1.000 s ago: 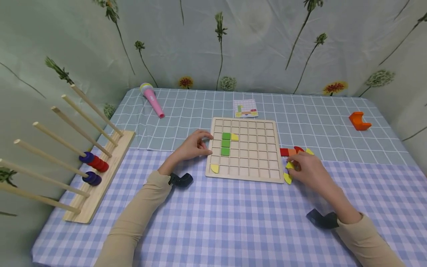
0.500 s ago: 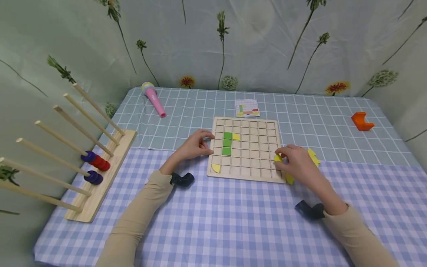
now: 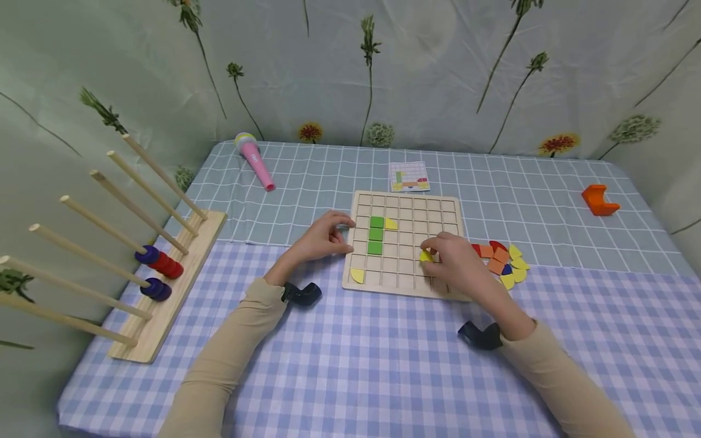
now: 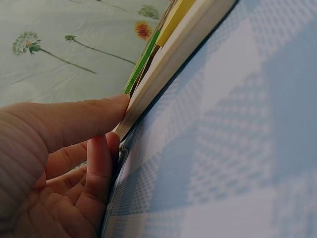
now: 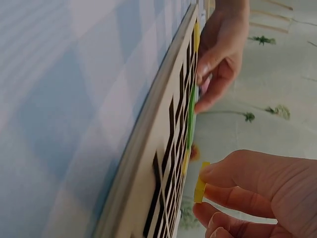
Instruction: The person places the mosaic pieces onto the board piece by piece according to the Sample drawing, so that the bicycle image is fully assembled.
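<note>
My right hand point(image 3: 457, 258) pinches a small yellow piece point(image 5: 200, 189) between thumb and fingers, above the right part of the wooden grid board point(image 3: 408, 277). Its full outline is partly hidden by the fingers. At the board's left edge, my left hand point(image 3: 323, 236) rests with thumb and index finger apart, both touching the rim. In the left wrist view the thumb point(image 4: 94, 114) lies along that edge. A column of green squares point(image 3: 376, 234) sits in the grid, with a yellow piece point(image 3: 391, 224) beside the top one. Another yellow quarter-circle point(image 3: 357, 276) lies in the lower left.
Right of the board lies a loose pile of orange squares point(image 3: 495, 266), yellow quarter-circles point(image 3: 516, 251) and red pieces. A pattern card point(image 3: 409, 176) is behind the board. Farther out are a pink toy microphone point(image 3: 256, 161), a peg rack point(image 3: 181, 267) and an orange block point(image 3: 599, 201).
My right hand has taken the yellow piece leftward from the pile to over the board, uncovering the other loose pieces. My left hand stays at the board's left edge.
</note>
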